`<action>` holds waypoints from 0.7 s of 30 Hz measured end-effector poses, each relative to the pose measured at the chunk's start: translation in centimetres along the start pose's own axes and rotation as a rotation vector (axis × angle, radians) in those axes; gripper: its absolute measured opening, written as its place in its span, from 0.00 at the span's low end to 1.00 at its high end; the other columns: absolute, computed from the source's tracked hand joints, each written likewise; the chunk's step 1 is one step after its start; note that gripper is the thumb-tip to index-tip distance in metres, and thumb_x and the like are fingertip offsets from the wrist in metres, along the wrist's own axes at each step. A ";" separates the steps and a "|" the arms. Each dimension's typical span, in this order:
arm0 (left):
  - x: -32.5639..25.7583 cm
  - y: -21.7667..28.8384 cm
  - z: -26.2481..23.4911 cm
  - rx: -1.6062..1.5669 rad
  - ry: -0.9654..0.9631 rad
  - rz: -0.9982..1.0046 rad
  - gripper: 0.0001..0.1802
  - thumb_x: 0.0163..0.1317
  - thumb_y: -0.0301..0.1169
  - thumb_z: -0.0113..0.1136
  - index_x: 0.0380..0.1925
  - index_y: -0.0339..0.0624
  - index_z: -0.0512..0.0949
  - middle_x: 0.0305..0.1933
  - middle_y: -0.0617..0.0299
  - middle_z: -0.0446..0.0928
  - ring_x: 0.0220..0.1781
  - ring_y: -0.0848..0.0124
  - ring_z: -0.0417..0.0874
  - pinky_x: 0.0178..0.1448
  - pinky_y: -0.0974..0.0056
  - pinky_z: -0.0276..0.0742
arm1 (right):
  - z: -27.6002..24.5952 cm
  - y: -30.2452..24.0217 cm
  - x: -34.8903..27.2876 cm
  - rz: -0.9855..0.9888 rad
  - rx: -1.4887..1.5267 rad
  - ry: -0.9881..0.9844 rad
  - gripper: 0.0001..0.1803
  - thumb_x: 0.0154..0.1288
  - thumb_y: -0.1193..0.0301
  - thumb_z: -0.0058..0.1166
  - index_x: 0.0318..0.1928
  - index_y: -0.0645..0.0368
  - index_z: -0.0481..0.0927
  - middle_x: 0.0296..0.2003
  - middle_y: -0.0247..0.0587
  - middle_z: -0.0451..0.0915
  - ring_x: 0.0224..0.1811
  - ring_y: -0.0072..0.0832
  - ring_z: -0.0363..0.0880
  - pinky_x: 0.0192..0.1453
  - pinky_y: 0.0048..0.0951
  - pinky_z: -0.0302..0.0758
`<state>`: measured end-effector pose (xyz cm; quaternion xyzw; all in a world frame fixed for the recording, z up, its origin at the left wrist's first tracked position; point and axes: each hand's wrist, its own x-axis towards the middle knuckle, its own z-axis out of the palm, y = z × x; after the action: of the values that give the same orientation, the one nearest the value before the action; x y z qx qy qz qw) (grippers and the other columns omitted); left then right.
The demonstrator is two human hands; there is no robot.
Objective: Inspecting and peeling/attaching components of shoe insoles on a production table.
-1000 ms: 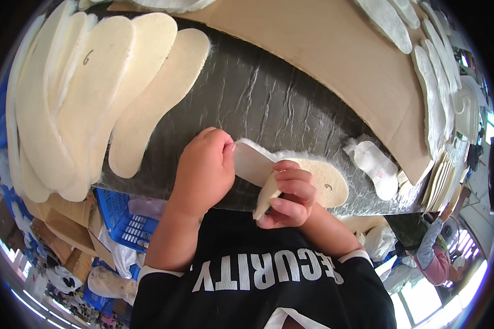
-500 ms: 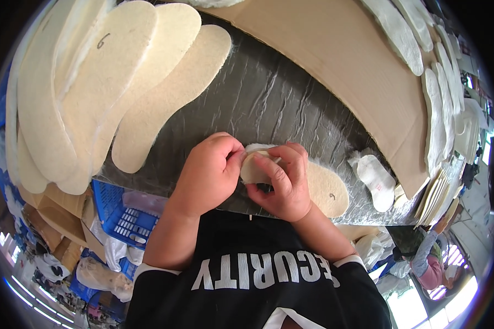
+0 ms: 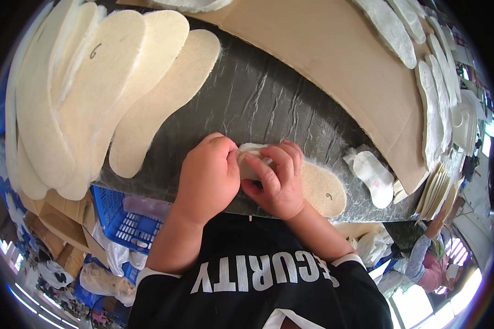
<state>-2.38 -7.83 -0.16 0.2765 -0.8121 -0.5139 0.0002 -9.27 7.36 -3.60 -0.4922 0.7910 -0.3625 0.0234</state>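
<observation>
A cream felt insole (image 3: 325, 191) with a fluffy white edge lies along the table's near edge, one end showing to the right of my hands. Its other end looks lifted or folded back between my fingers. My left hand (image 3: 211, 172) is closed, thumb and forefinger pinching at the left end of the piece. My right hand (image 3: 279, 180) bends over it, thumb and fingers gripping the lifted part. The fingers hide much of the insole's middle, so its exact fold cannot be made out.
Large cream insoles (image 3: 101, 82) overlap at the left. A small white insole (image 3: 373, 178) lies to the right. Brown cardboard (image 3: 324, 60) covers the far side, with white fleece insoles (image 3: 387, 33) on it. A blue crate (image 3: 129, 222) sits below the table; a person (image 3: 431, 263) is at lower right.
Both hands stay at the insole's lifted end. The right fingers have curled closer over it, covering more of the cream surface. The whole view has shifted slightly.
</observation>
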 end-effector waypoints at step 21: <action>-0.1 0.2 -0.4 -0.132 -0.025 0.022 0.02 0.59 0.15 0.53 0.30 0.31 0.72 0.32 0.56 0.74 0.30 0.69 0.74 0.36 0.68 0.71 | -4.0 1.5 3.9 0.354 0.265 -0.307 0.09 0.51 0.73 0.63 0.34 0.57 0.79 0.32 0.38 0.78 0.37 0.41 0.77 0.44 0.38 0.69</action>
<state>-2.29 -8.08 0.26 0.2604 -0.7794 -0.5697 0.0141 -13.97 6.84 -0.28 -0.3880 0.7977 -0.3741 0.2705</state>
